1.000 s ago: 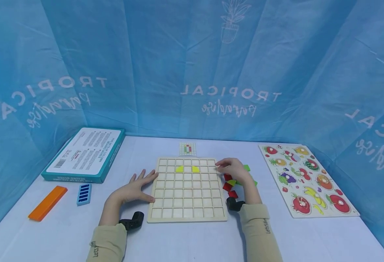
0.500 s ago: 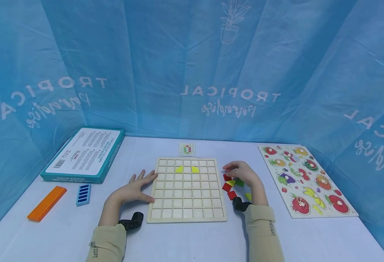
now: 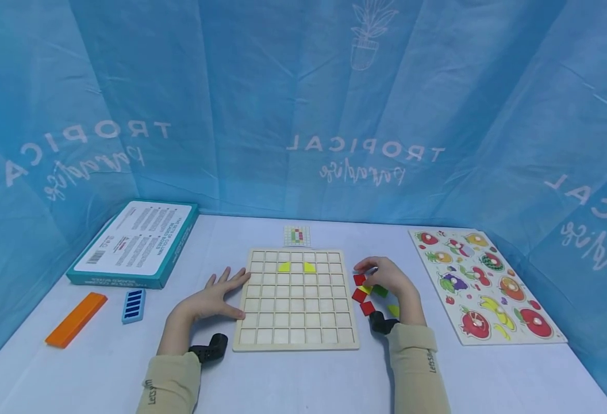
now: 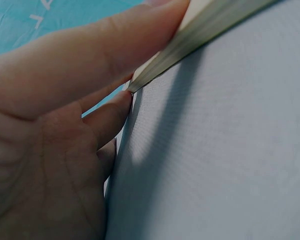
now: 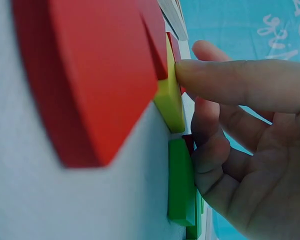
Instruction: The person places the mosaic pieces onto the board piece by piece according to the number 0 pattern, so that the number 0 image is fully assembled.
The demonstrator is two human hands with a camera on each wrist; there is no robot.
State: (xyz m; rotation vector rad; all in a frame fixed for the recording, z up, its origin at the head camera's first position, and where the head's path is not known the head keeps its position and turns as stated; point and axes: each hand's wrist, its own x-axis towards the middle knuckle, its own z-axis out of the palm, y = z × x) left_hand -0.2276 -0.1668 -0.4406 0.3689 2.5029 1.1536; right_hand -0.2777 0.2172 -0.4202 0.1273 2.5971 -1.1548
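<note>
Wooden grid board (image 3: 295, 291) lies on white cloth (image 3: 262, 385), two yellow tiles (image 3: 310, 267) in its cells. My left hand (image 3: 211, 302), fingers spread, touches its left edge. My right hand (image 3: 390, 277) has its thumb at a loose yellow tile (image 5: 170, 111); whether gripping, I cannot tell.

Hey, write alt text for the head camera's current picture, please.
A person's left hand touches a wooden grid board holding two yellow pieces, while the right hand is at loose red, yellow and green pieces. A fruit puzzle lies far right, a teal box left.
</note>
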